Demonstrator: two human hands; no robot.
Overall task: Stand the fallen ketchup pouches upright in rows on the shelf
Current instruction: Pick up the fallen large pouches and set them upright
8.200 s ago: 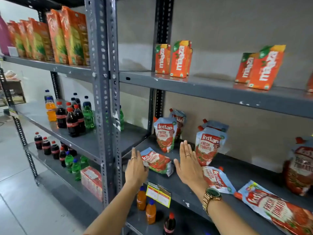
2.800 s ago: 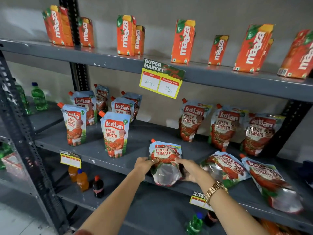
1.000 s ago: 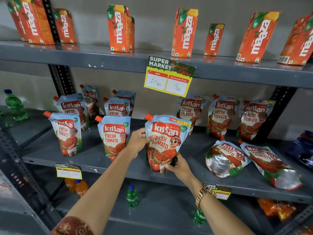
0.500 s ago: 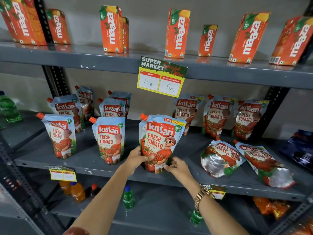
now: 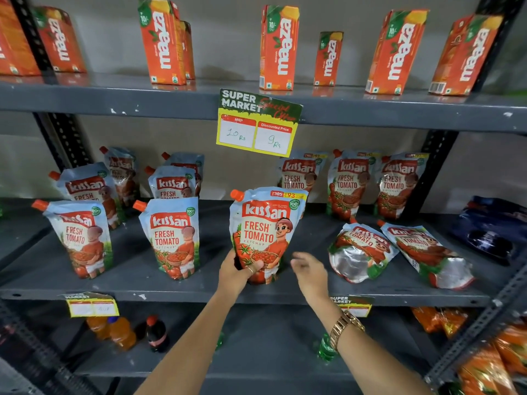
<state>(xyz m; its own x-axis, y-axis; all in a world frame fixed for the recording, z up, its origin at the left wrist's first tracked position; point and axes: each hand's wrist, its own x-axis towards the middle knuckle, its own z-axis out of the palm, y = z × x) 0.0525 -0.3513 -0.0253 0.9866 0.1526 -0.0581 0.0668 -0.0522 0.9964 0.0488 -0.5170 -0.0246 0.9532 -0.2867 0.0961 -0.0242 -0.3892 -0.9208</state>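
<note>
A Kissan ketchup pouch [image 5: 265, 223] stands upright near the front of the grey middle shelf [image 5: 199, 293]. My left hand [image 5: 238, 273] grips its lower left corner. My right hand [image 5: 309, 273] hovers just right of the pouch, fingers apart, holding nothing. Two upright pouches stand in the front row to the left, one [image 5: 171, 238] near and one [image 5: 81, 238] farther. Several more stand behind them and along the back right. Two fallen pouches lie on the right, one [image 5: 360, 252] beside another [image 5: 427, 255].
Orange Maaza juice cartons [image 5: 278, 47] line the upper shelf. A yellow price tag [image 5: 256, 126] hangs from its edge. A dark blue packet [image 5: 493, 229] lies at the far right. Bottles [image 5: 155, 333] and orange packets [image 5: 439, 320] fill the lower shelf.
My right hand has let go of the pouch's base and moved a little to the right. The pouch now stands on the shelf, held only by my left hand.
</note>
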